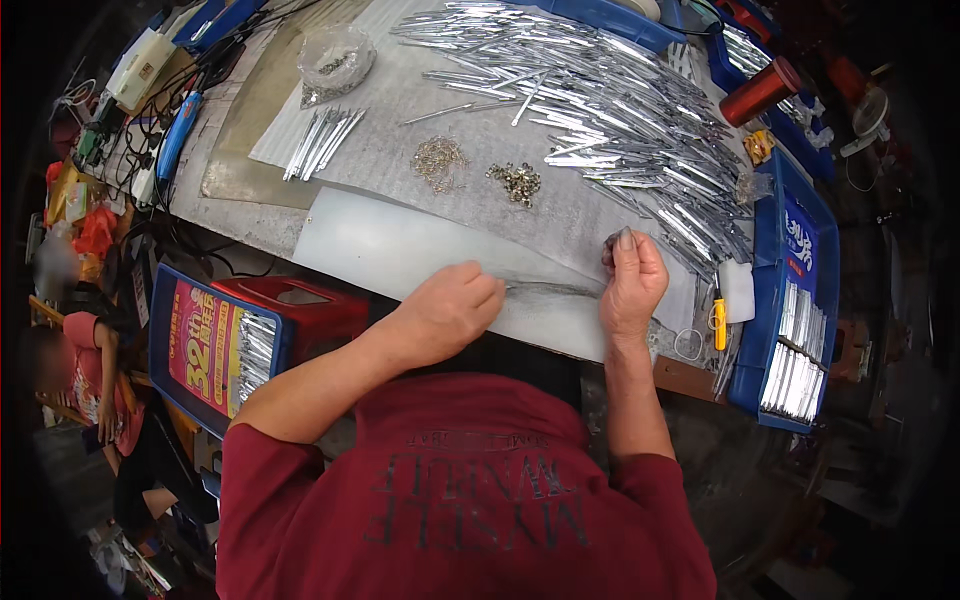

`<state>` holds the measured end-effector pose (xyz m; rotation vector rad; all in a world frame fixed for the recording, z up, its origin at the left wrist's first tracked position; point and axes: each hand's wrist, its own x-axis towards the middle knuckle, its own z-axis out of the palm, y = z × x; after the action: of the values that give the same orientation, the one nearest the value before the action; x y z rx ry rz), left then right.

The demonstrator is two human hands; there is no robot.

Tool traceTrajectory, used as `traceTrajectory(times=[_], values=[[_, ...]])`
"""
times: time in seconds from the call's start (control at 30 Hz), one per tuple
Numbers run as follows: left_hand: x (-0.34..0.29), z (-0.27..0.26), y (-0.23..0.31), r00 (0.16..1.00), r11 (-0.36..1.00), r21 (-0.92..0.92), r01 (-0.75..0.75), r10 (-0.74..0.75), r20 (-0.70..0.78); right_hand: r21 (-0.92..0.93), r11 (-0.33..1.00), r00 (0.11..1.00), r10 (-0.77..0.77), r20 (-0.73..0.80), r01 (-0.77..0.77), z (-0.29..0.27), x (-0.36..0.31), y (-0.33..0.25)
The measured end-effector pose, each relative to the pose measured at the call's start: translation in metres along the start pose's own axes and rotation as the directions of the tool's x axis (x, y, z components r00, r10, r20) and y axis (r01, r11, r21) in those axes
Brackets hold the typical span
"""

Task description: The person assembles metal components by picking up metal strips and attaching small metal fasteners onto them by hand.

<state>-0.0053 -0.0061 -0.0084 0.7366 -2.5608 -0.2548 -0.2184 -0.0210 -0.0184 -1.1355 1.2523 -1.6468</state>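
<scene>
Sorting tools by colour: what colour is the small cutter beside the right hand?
Yellow; the cutter lies just beside the right hand, seen in the head view.

Metal strips [620, 110] heaped behind both hands — blue bin [790, 300] right.

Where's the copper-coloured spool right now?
In the head view, the copper-coloured spool lies at the table's far right, beyond the big heap of silver strips and beside the blue tray edge.

Red spool [759, 91], yellow-handled tool [719, 325], blue trays [775, 310], clear bag [335, 60], red crate [300, 300].
</scene>
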Motion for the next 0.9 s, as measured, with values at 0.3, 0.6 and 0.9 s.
traceTrajectory(times=[0.3, 0.6, 0.9], values=[[0.057, 0.032, 0.016, 0.997, 0.996, -0.048, -0.071, 0.070, -0.029, 0.024, 0.999, 0.998, -0.041, -0.041, 0.042, 0.002, 0.001, -0.002], [0.002, 0.002, 0.005, 0.988, 0.998, -0.034, 0.061, -0.065, -0.137, 0.044, 0.998, 0.999, -0.041, -0.035, 0.043, 0.002, -0.002, -0.002], [0.029, 0.021, 0.019, 0.994, 0.995, 0.038, -0.093, 0.095, -0.058, 0.003, 0.999, 0.998, -0.049, -0.049, 0.050, 0.004, 0.001, 0.000]])
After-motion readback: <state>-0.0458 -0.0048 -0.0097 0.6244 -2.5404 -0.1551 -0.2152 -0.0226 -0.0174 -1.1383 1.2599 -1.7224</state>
